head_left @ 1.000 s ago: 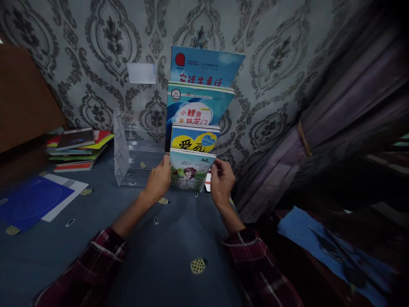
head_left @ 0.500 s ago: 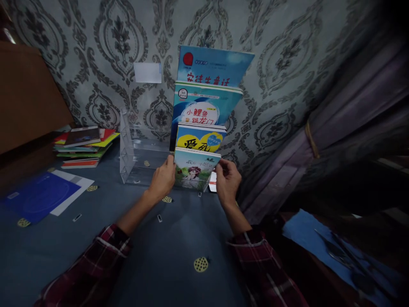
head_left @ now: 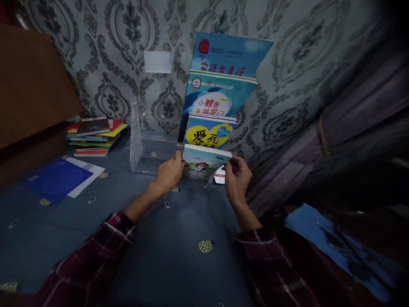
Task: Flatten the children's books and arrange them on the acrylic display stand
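Note:
A small green picture book stands at the front of a clear tiered rack, its top leaning towards me. My left hand grips its left edge, fingers closed. On the other side, my right hand pinches its upper right corner between thumb and fingers. Behind it, on rising steps, stand a blue and yellow book, a teal book and a tall blue book. A white object with a lit face shows partly behind my right hand.
Left on the blue tablecloth are a stack of books and a blue folder-like item over white paper. A brown box stands beyond them. Patterned wall behind; a tied curtain and blue cloth with tools lie right.
The green book's top has tipped towards me, and more of the blue and yellow book shows above it. Both hands stay on its sides. The whole view has shifted slightly.

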The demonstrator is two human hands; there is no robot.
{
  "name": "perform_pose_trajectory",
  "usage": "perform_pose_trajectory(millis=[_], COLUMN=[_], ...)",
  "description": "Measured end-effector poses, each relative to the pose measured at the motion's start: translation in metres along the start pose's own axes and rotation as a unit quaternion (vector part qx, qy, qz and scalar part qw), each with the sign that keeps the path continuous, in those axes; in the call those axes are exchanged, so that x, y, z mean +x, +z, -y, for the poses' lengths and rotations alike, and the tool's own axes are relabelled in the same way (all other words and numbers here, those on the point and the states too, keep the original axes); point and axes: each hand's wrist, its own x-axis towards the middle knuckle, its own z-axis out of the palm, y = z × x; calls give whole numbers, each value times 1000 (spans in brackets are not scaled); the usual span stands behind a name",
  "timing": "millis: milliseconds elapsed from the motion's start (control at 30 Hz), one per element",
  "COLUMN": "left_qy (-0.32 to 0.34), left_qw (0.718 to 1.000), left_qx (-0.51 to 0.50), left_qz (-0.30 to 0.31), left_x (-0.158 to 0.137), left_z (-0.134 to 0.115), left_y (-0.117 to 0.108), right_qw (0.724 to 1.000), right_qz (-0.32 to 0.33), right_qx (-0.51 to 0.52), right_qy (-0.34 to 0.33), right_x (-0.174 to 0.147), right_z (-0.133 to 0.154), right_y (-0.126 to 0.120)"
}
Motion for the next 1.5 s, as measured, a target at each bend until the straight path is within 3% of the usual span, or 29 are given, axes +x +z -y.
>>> perform_pose_trajectory(millis=[200,367,567,667,800,967,1100,1300,1500], left_qy=[28,51,-64,-125,-177,-204,-225,-222,-194], left_qw=[1000,998,994,982,967,945,937,928,928], left_qx=[-6,14,73,118,150,232,253,299,317], left_qz=[-6,-20,-45,-72,-110,-111,-88,-31,-10], left_x=[-17,-42,-54,-44,-13,25,39,44,44], left_z=[20,74,153,187,225,271,304,331,326], left_y=[4,-1,-24,-38,-67,-101,-114,-122,-125], right_qw=[1000,995,959,937,924,917,917,925,928], right_qz=[-8,25,202,288,353,380,381,366,359], right_qx=[12,44,68,57,18,-8,-17,-34,-31], right_qy=[23,88,185,187,147,122,114,93,97], right_x=[-14,-47,-102,-120,-131,-134,-132,-134,-135], right_z=[8,1,5,17,27,28,28,27,24], right_y=[-4,-9,3,12,18,16,16,19,19])
